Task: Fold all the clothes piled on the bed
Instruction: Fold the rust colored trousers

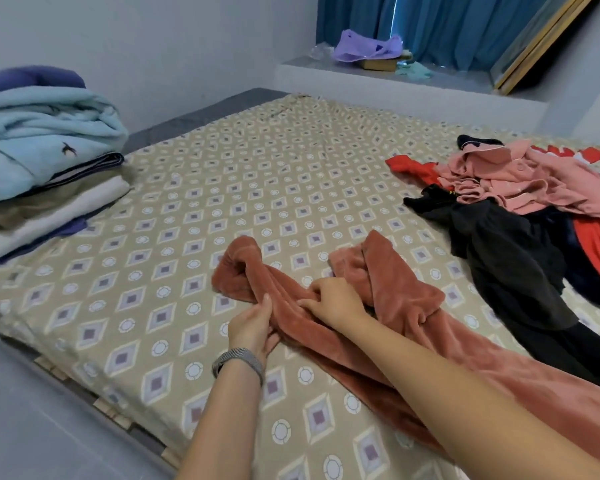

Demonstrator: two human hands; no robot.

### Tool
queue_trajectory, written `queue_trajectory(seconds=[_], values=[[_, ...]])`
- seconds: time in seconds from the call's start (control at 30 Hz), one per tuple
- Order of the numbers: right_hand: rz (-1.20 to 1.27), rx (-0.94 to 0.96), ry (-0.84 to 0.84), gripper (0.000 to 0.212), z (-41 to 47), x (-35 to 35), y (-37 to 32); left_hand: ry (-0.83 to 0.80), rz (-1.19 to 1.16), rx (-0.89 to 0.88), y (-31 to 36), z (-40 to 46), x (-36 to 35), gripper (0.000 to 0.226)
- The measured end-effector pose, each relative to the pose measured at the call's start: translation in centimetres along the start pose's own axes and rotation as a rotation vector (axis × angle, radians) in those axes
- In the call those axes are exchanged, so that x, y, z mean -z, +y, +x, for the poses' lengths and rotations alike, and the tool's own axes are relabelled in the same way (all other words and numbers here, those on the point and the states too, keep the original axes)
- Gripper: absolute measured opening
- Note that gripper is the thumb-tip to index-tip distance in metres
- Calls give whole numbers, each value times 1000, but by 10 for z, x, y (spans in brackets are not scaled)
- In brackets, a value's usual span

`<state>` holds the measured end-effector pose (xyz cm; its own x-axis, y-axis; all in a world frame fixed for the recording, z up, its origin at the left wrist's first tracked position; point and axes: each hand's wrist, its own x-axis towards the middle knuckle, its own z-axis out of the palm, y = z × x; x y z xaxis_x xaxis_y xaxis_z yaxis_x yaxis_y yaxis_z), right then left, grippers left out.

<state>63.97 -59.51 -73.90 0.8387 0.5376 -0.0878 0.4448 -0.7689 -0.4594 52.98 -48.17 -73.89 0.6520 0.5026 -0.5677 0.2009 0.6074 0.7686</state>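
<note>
A rust-pink fleece garment [388,296] lies stretched across the near part of the bed [243,174], its far ends bunched up. My left hand [253,327] holds its near edge, thumb on top and fingers under the fabric. My right hand [333,301] pinches a fold of the same garment just to the right. A loose pile of clothes [520,202] sits at the right side of the bed, with pink pieces on top of black and red ones.
A stack of folded blankets and bedding [45,161] stands at the bed's left edge. Behind the bed, a ledge [413,84] carries a purple bag and a box beneath blue curtains. A framed panel leans at the far right. Grey floor runs along the left.
</note>
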Motion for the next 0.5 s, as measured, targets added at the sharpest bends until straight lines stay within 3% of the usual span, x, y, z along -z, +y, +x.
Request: queue_trajectory(seconds=[0.1,0.23,0.33,0.43,0.5], values=[[53,-20,60,43,17,10,5,111,12,-34,-1,13,2,14],[253,-18,268,30,43,39,13,390,92,-147,7,21,-4,21],[260,20,212,28,55,31,6,506,23,-175,9,10,-17,27],[124,-62,35,43,61,13,12,297,-246,52,7,11,-13,23],[62,-99,-54,47,61,10,15,94,-349,88,12,15,-6,33]])
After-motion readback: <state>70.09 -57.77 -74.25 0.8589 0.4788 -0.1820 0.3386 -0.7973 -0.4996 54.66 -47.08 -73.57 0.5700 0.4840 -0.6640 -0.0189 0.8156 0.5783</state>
